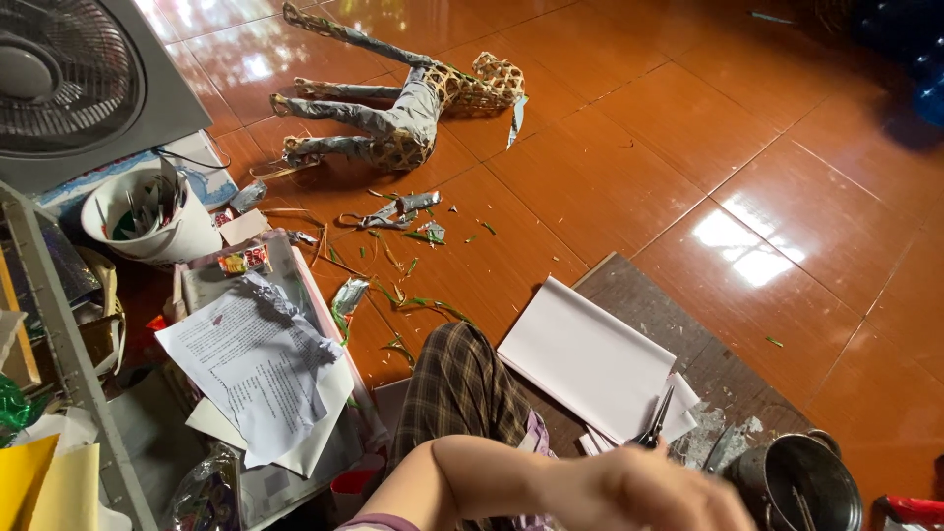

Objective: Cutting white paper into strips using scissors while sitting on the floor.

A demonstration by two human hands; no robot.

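- Head view: one hand point(649, 492), blurred, side unclear, grips small steel scissors point(657, 421) over a white paper sheet point(590, 359) on the board
- Paper looks light, floppy; best held near an edge

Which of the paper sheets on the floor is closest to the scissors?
The blank white sheet lying on the grey board, just left of the scissors, whose tips nearly reach its edge. The printed, crumpled sheet lies farther left, beyond the checked trouser leg.

Blurred hand point(654, 492) cut off by the lower edge, hiding the scissors' point(657, 421) handles; its grip indistinct.
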